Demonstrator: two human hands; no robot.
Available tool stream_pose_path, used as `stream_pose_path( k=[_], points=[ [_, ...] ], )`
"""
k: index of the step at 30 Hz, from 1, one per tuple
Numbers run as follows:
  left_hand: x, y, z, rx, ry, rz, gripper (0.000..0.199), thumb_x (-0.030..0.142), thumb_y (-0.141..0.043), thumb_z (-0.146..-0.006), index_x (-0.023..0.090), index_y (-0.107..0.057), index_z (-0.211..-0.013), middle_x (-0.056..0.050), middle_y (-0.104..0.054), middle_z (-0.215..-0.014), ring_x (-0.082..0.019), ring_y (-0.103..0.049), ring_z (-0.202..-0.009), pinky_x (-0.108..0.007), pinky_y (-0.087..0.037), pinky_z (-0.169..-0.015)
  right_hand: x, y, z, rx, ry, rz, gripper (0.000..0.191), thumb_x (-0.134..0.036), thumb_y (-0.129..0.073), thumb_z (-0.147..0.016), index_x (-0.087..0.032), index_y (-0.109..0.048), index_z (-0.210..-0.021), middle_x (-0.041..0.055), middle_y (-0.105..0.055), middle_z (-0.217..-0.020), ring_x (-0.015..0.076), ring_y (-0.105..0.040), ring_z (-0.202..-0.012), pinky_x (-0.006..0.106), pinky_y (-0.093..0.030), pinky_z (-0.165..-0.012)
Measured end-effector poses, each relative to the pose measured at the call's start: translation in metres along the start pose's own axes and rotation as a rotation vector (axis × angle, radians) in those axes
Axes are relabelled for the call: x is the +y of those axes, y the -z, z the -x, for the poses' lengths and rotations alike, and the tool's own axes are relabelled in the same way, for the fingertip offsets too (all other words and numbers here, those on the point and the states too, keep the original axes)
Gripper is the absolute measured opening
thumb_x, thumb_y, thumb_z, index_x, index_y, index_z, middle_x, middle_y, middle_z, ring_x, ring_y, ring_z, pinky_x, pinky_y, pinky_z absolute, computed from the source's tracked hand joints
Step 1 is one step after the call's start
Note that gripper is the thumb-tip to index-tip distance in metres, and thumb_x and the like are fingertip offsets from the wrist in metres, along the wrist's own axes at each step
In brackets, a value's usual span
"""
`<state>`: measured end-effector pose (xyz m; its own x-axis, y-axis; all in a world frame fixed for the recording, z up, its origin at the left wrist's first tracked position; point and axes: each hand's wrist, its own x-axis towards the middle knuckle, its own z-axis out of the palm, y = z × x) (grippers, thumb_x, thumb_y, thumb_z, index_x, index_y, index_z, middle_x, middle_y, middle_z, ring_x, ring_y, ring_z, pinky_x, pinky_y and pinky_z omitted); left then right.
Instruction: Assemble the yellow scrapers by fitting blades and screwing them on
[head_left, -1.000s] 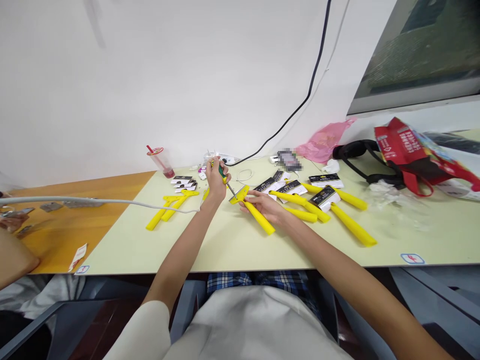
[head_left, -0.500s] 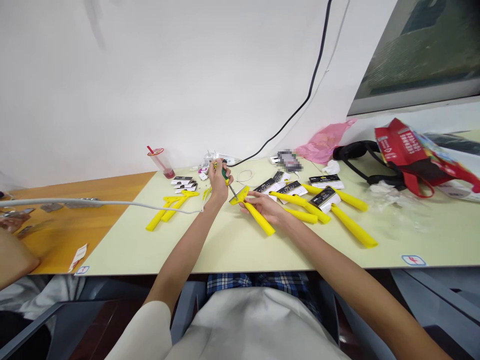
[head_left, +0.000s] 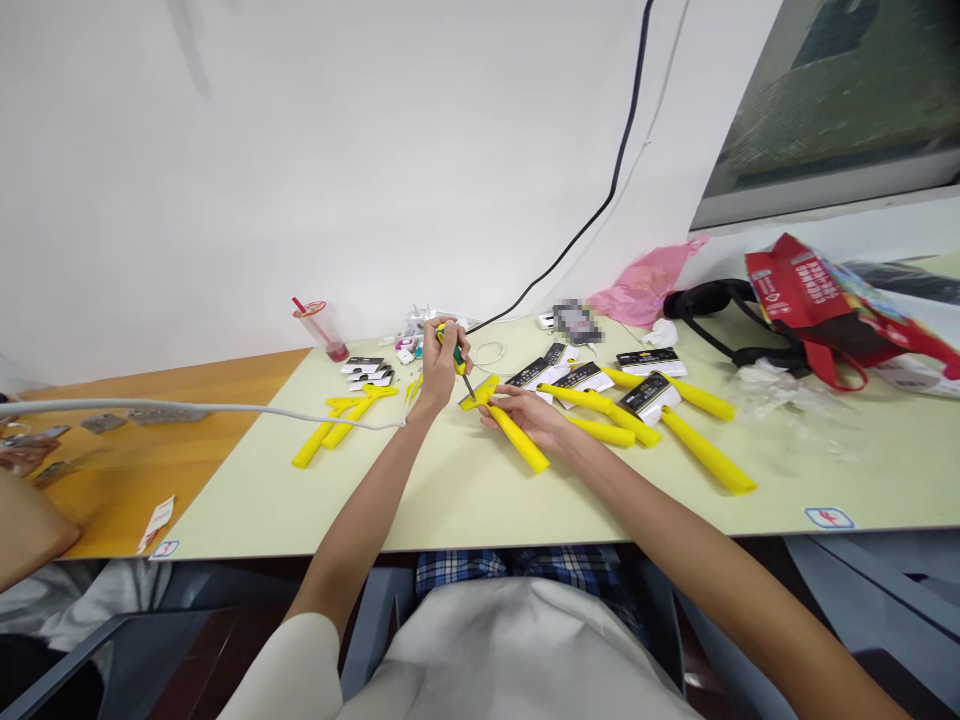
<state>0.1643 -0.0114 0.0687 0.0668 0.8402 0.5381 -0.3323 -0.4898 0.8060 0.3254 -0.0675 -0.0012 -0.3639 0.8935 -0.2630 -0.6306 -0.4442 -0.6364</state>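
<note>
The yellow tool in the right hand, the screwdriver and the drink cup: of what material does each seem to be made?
Yellow tool: probably smooth plastic, its handle one even colour. Screwdriver: thin grey shaft, likely metal; green-and-yellow handle, plastic or rubber, the look leaves it open. Cup: likely clear, thin plastic, as the straw shows through its wall.

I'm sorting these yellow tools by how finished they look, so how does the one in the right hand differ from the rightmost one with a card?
The held tool is in the right hand; the carded tool lies on the table. The held tool's head is uncarded, with the screwdriver tip at it; the carded tool's head is largely covered by its card. Both are yellow.
</note>
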Motion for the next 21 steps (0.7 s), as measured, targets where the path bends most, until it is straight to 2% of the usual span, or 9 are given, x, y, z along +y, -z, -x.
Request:
stream_pose_path(
  k=[5,8,13,17,21],
  points=[
    [0.012,0.0,-0.002,-0.26,-0.07,-0.219,0.04,0.063,-0.063,-0.105,0.025,-0.051,-0.11,0.002,-0.06,-0.092,-0.009,-0.058,-0.067,-0.024,-0.053,-0.061,-0.001,0.001,0.001,-0.039,0.014,-0.053,0.036,0.007,-0.061,-0.093,-0.02,-0.059,-0.116,0.0086,-0.08,-0.104,0.0223,-0.085,-0.09,0.038,-0.073,-0.085],
    [0.019,0.002,-0.003,-0.357,-0.11,-0.348,0.035,0.058,-0.059,-0.108,0.024,-0.053,-0.113,0.0,-0.062,-0.094,-0.01,-0.061,-0.073,-0.026,-0.054,-0.07,-0.002,0.0,0.004,-0.02,0.009,-0.083,0.036,0.008,-0.06,-0.093,-0.02,-0.06,-0.116,0.0083,-0.08,-0.102,0.0222,-0.084,-0.09,0.037,-0.073,-0.083],
    [0.024,0.006,-0.004,-0.355,-0.134,-0.432,0.035,0.059,-0.057,-0.109,0.024,-0.052,-0.116,-0.002,-0.064,-0.099,-0.012,-0.063,-0.078,-0.027,-0.055,-0.074,-0.006,-0.001,0.006,0.001,0.036,-0.141,0.036,0.008,-0.06,-0.092,-0.019,-0.06,-0.115,0.0076,-0.079,-0.1,0.022,-0.084,-0.087,0.037,-0.073,-0.083],
    [0.023,0.007,-0.003,-0.336,-0.167,-0.39,0.036,0.059,-0.058,-0.108,0.025,-0.05,-0.115,-0.003,-0.064,-0.103,-0.011,-0.064,-0.078,-0.028,-0.056,-0.074,-0.008,0.0,0.006,0.035,0.033,-0.174,0.038,0.009,-0.061,-0.092,-0.018,-0.059,-0.118,0.008,-0.078,-0.1,0.0228,-0.084,-0.087,0.037,-0.073,-0.083],
    [0.022,0.005,-0.002,-0.284,-0.221,-0.304,0.034,0.056,-0.06,-0.108,0.025,-0.05,-0.115,-0.003,-0.062,-0.106,-0.011,-0.064,-0.079,-0.028,-0.058,-0.073,-0.008,0.001,0.005,0.003,0.036,-0.193,0.039,0.009,-0.064,-0.09,-0.02,-0.06,-0.116,0.0064,-0.078,-0.099,0.0224,-0.084,-0.088,0.036,-0.073,-0.085]
  ],
)
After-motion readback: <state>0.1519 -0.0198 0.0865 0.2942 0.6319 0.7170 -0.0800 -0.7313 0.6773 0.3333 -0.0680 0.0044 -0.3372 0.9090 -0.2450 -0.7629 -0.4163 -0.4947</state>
